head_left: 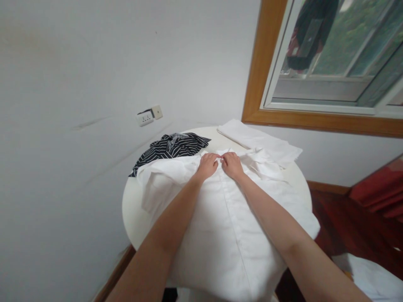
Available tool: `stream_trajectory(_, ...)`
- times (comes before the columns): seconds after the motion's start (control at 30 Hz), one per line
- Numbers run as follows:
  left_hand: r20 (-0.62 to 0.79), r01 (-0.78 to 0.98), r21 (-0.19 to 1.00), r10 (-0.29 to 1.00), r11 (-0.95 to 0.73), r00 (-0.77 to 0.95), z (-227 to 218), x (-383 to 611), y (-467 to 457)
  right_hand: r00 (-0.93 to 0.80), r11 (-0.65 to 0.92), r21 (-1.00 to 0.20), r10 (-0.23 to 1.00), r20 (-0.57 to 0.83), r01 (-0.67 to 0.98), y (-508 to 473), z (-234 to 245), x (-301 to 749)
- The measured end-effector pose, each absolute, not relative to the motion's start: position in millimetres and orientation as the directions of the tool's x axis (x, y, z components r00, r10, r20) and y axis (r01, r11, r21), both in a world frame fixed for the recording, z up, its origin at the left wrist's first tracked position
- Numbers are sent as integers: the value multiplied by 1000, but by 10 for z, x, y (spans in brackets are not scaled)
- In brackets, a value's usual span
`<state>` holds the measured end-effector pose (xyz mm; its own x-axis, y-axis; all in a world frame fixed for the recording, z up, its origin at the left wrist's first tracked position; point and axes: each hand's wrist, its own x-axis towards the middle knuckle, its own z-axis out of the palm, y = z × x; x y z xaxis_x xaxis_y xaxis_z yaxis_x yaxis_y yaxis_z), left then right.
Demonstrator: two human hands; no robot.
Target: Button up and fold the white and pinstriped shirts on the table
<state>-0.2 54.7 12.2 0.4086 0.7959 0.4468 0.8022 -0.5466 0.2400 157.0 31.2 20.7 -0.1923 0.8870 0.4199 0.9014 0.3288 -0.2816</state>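
Note:
A white shirt (208, 235) lies front up over a round white table, its placket running down the middle and its lower part hanging over the near edge. My left hand (208, 166) and my right hand (232, 165) meet at the top of the placket, near the collar. The fingers of both are bent and closed on the cloth there, with the fingertips almost touching. What lies under the fingertips is too small to make out. One sleeve spreads to the left and the other side of the shirt lies to the right.
Bunched on the table (134, 218) at the back left is a black-and-white striped cloth (176, 144). A folded white cloth (252, 136) rests at the back right. Behind stand a wall with a socket (145, 118) and a wood-framed window (315, 119). More white cloth (374, 274) shows at lower right.

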Motion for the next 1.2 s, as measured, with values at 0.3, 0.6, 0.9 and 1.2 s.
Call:
stream_trajectory(0.3, 389, 865, 169, 839, -472, 381, 141, 28, 502, -126, 265, -319, 910, 396, 910, 303, 221, 1550)
stream_trajectory(0.6, 321, 805, 308, 852, -507, 413, 92, -45, 671, -112, 235, -269, 907, 405, 934, 305, 205, 1548)
stream_trajectory(0.9, 344, 776, 336, 836, -534, 427, 113, -46, 616, -138, 276, -291, 898, 418, 916, 287, 201, 1552)
stream_trajectory(1.2, 374, 793, 336, 845, -509, 384, 199, -10, 556, -163, 301, -296, 897, 411, 907, 281, 214, 1547)
